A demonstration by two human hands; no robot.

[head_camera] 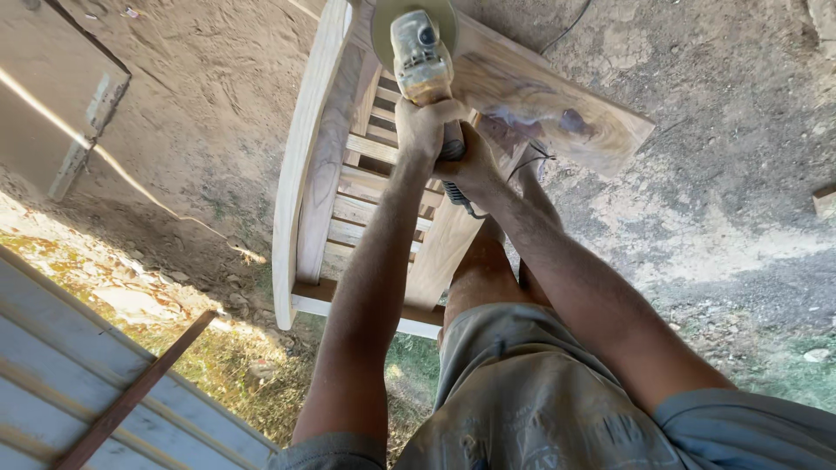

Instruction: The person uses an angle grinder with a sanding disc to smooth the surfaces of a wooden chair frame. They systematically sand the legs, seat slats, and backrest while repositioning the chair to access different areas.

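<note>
I have both hands wrapped round an angle grinder (421, 54) held out in front of me: my left hand (424, 124) is clenched on the body just behind the head, my right hand (470, 165) is clenched on the rear handle where the black cord (529, 158) leaves. The grinder's round disc sits on the pale wooden plank (557, 109) laid across the slatted wooden chair frame (313, 174), which stands on sandy ground (714, 174); corrugated metal sheeting (78, 383) lies lower left
</note>
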